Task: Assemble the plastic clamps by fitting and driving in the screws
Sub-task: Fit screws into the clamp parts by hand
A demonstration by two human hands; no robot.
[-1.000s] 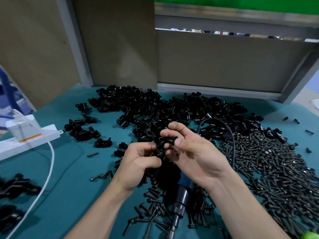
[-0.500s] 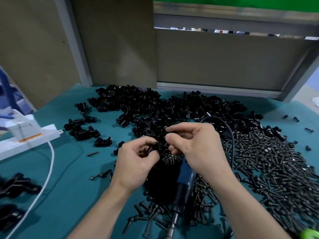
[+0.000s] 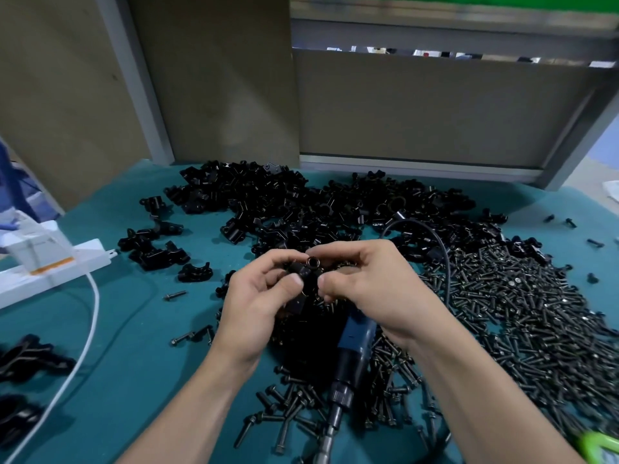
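My left hand and my right hand meet above the middle of the table and together pinch a black plastic clamp. A black screw stands in the clamp with its socket head facing me, under my right fingertips. A blue electric screwdriver lies on the table beneath my right wrist, its bit pointing toward me. Its black cable arcs behind my right hand.
A large heap of black clamp parts covers the far middle of the green table. A heap of black screws fills the right side. A white power strip with a white cable lies at left. Finished clamps sit at the left edge.
Both hands have turned the clamp, so the screw head now faces up toward me. The hands stay together over the same spot.
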